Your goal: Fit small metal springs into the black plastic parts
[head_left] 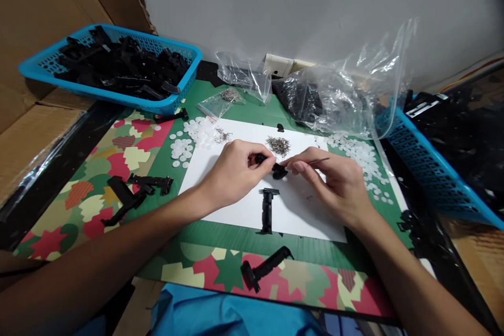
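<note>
Over the white paper sheet (220,205), my left hand (236,170) is closed around a black plastic part (279,170), which shows on both sides of the fingertips. My right hand (331,178) pinches a thin metal tool, probably tweezers (318,161), with its tip hidden against the black part. Just below lies a T-shaped black plastic piece (268,211) on the paper. Beyond the hands sit a pile of small metal springs or clips (278,145) and a smaller heap of similar metal bits (222,136). A tiny black part (280,127) rests near the paper's far edge.
White discs (182,149) spread at left, more white discs (364,160) at right. Blue baskets (157,102) (441,173) of black parts flank the table. Clear plastic bags (346,94) stand at the back. Loose black pieces (132,197) (263,268) lie left and in front.
</note>
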`<action>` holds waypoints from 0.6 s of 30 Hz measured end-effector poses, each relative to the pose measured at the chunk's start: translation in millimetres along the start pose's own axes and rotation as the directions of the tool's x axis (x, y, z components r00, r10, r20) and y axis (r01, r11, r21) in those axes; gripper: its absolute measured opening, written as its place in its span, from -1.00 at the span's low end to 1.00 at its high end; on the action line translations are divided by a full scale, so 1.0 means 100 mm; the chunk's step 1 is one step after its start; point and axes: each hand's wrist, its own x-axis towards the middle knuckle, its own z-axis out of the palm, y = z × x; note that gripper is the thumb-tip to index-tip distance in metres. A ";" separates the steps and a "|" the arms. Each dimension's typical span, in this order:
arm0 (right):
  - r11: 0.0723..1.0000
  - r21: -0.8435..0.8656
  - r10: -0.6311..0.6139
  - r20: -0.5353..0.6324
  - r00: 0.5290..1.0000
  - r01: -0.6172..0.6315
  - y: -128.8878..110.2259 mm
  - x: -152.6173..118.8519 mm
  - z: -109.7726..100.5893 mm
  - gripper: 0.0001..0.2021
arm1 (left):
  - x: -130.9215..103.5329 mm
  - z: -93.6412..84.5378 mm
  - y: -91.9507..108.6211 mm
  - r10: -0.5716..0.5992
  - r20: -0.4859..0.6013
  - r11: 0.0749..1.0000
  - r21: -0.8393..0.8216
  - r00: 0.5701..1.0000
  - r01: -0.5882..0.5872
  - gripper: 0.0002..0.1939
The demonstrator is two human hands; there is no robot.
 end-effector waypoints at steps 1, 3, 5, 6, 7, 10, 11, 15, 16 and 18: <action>1.000 -0.011 -0.025 0.006 1.000 0.025 0.00 0.00 0.00 -0.83 | 0.00 0.00 0.00 -0.002 0.001 1.000 -0.001 1.000 0.002 -0.80; 0.997 -0.018 -0.072 0.018 0.997 0.072 0.01 0.01 0.00 -0.84 | 0.01 -0.01 0.00 -0.001 0.003 1.000 -0.012 1.000 0.001 -0.81; 0.995 0.000 -0.097 0.024 0.995 0.097 0.01 0.02 0.00 -0.85 | 0.01 -0.01 -0.01 -0.001 0.010 0.999 -0.036 1.000 0.001 -0.81; 0.995 0.013 -0.097 0.022 0.995 0.097 0.01 0.02 0.00 -0.84 | 0.02 -0.02 -0.01 0.001 0.014 0.999 -0.050 1.000 0.000 -0.81; 0.995 0.028 -0.092 0.017 0.996 0.092 0.01 0.02 0.00 -0.84 | 0.02 -0.02 -0.02 0.002 0.018 0.998 -0.062 1.000 -0.001 -0.81; 0.996 0.059 -0.068 -0.008 0.998 0.068 0.00 0.02 0.01 -0.81 | 0.02 -0.02 -0.03 0.007 0.020 0.997 -0.079 1.000 -0.005 -0.81; 0.996 0.059 -0.062 -0.015 0.998 0.063 0.00 0.02 0.01 -0.81 | 0.02 -0.02 -0.03 0.008 0.017 0.997 -0.079 1.000 -0.007 -0.81; 0.997 0.053 -0.052 -0.035 0.998 0.054 -0.01 0.02 0.04 -0.81 | 0.02 -0.01 -0.02 0.016 0.010 0.997 -0.078 1.000 -0.015 -0.82; 0.997 0.056 -0.053 -0.041 0.998 0.055 -0.01 0.02 0.05 -0.81 | 0.02 -0.01 -0.02 0.018 0.011 0.997 -0.080 1.000 -0.017 -0.82; 0.996 0.059 -0.062 -0.053 0.997 0.065 0.00 0.02 0.06 -0.81 | 0.02 -0.01 -0.02 0.022 0.013 0.996 -0.083 1.000 -0.021 -0.82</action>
